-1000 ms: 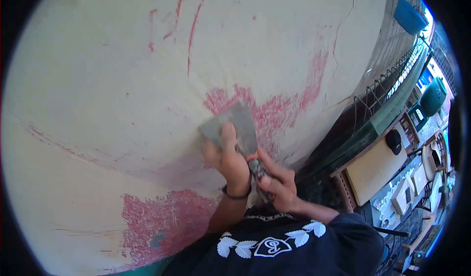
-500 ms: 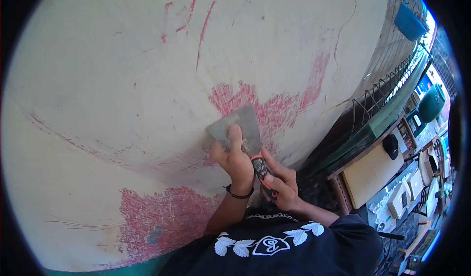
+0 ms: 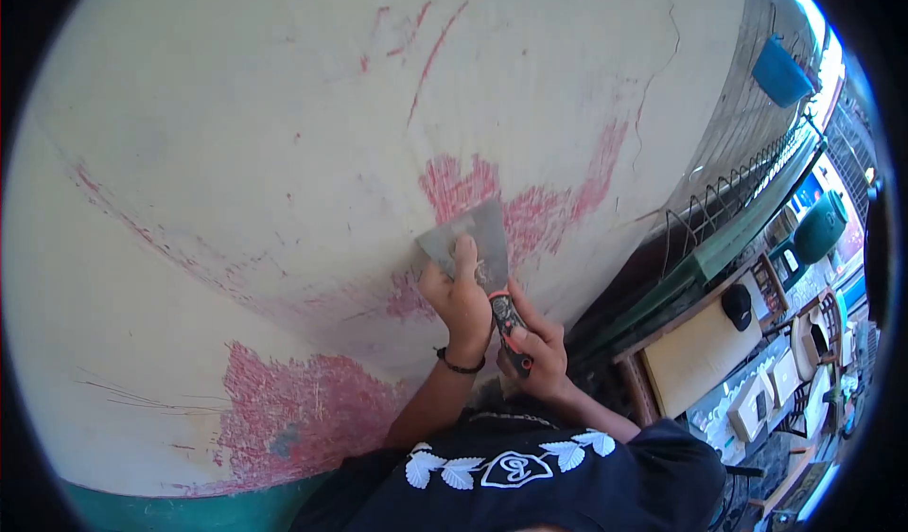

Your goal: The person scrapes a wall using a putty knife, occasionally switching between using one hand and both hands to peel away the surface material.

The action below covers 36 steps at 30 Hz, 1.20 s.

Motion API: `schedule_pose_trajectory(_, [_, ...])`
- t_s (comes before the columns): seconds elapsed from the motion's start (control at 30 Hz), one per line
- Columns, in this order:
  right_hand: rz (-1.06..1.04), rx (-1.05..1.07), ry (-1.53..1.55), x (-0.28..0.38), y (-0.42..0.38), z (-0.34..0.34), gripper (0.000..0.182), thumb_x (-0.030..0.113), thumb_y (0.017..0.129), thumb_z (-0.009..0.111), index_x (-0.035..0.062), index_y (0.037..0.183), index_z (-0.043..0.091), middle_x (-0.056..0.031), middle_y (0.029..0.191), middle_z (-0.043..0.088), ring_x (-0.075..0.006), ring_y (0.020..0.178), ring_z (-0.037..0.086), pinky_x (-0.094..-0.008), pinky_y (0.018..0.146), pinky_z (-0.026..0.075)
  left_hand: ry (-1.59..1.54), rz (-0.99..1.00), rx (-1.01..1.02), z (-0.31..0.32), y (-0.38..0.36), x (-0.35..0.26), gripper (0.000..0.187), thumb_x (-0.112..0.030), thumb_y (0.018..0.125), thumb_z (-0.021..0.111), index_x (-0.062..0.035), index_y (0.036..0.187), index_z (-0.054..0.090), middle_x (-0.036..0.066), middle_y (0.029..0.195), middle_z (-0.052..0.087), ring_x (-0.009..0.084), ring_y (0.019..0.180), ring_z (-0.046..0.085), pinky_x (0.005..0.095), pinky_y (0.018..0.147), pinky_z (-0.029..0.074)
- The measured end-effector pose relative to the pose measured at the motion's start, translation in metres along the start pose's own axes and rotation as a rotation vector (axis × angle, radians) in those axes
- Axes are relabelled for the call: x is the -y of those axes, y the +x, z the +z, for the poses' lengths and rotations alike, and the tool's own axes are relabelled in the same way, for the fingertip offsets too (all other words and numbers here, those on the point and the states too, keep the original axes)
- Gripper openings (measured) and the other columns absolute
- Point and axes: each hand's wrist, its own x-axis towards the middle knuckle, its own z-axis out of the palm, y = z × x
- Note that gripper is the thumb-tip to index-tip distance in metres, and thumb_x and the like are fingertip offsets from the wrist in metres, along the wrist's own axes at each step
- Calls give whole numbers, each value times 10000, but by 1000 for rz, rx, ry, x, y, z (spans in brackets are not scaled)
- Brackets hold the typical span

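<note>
A wide metal scraper lies with its blade against the cream wall, at the edge of a scraped red patch. Its black and red handle is gripped by my right hand, fingers wrapped round it. My left hand, with a dark bracelet at the wrist, presses on the blade, thumb or finger lying along the metal; its other fingers are partly hidden. Lower left on the wall is a larger scraped red patch.
To the right stand a padded bench with a black cap, a table with boxes, and a green barrel. A blue container hangs at the upper right. A wire rack edges the wall's right side.
The view has shifted a little, so the wall marks and the objects on the right appear displaced. Both hands keep their hold on the scraper, its blade still beside the red patch.
</note>
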Motion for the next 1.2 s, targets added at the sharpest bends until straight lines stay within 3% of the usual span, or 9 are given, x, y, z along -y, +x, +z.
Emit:
schedule_pose_trajectory(0.53, [-68, 24, -34, 10, 15, 5, 596, 161, 932, 532, -3, 1484, 379, -37, 1152, 604, -68, 863, 509, -215, 758, 428, -41, -66, 12, 6, 8, -14, 223, -210, 952, 632, 13, 956, 635, 9, 869, 630, 96, 726, 560, 255, 632, 471])
schedule_pose_trajectory(0.6, [41, 15, -175, -10, 4, -11, 584, 157, 937, 533, 2, 1481, 387, -30, 1171, 601, -62, 883, 506, -216, 781, 429, -54, -163, 2, -9, -8, 6, 230, -225, 955, 626, 3, 986, 629, 15, 879, 629, 99, 737, 566, 267, 617, 480])
schedule_pose_trajectory(0.7, [-167, 0, -466, -100, -28, -53, 561, 166, 951, 534, 17, 1476, 405, -15, 1026, 616, -60, 779, 514, -216, 698, 426, -16, -143, -28, -68, -58, 119, 225, -218, 961, 609, 1, 1011, 622, 44, 886, 639, 135, 726, 603, 313, 603, 517])
schedule_pose_trajectory(0.73, [-268, -13, -528, -132, -40, -67, 552, 171, 957, 534, 19, 1473, 410, -7, 924, 616, -61, 694, 512, -216, 627, 415, -85, -363, -89, -82, -79, 145, 206, -187, 955, 599, 2, 1036, 620, 58, 893, 643, 159, 721, 617, 307, 616, 525])
schedule_pose_trajectory(0.83, [307, -177, -292, -140, -94, -85, 500, 177, 973, 540, 8, 1437, 457, 0, 761, 592, -59, 532, 484, -223, 481, 373, 58, -966, -156, -150, -174, 260, 215, -144, 931, 578, 5, 1082, 614, 91, 946, 654, 226, 785, 652, 322, 709, 535])
schedule_pose_trajectory(0.87, [582, -241, -175, -134, -102, -92, 481, 179, 977, 543, 5, 1421, 479, -1, 754, 588, -58, 518, 478, -227, 466, 366, -14, -1033, -164, -145, -185, 250, 241, -160, 931, 570, 5, 1101, 609, 92, 965, 654, 232, 819, 651, 340, 737, 531])
schedule_pose_trajectory(0.97, [561, -263, -290, -130, -109, -120, 425, 173, 980, 562, 2, 1368, 530, 25, 681, 554, -47, 484, 456, -230, 429, 334, -234, -1162, -74, -131, -214, 216, 399, -294, 947, 544, -5, 1221, 573, 103, 1082, 661, 255, 969, 637, 438, 827, 510])
schedule_pose_trajectory(1.17, [257, -46, -471, -45, -95, -147, 356, 219, 966, 607, -8, 1240, 595, 52, 629, 533, -24, 528, 474, -223, 464, 354, -1072, -1011, 110, -75, -188, 118, 440, -356, 982, 491, -16, 1250, 572, 163, 1145, 670, 313, 1019, 663, 434, 836, 540])
schedule_pose_trajectory(1.2, [276, -37, -447, -18, -99, -143, 348, 226, 962, 607, -9, 1219, 605, 46, 643, 547, -24, 557, 488, -228, 482, 375, -775, -965, 220, -79, -197, 135, 437, -357, 973, 515, -11, 1231, 588, 160, 1122, 681, 309, 1001, 671, 426, 842, 538])
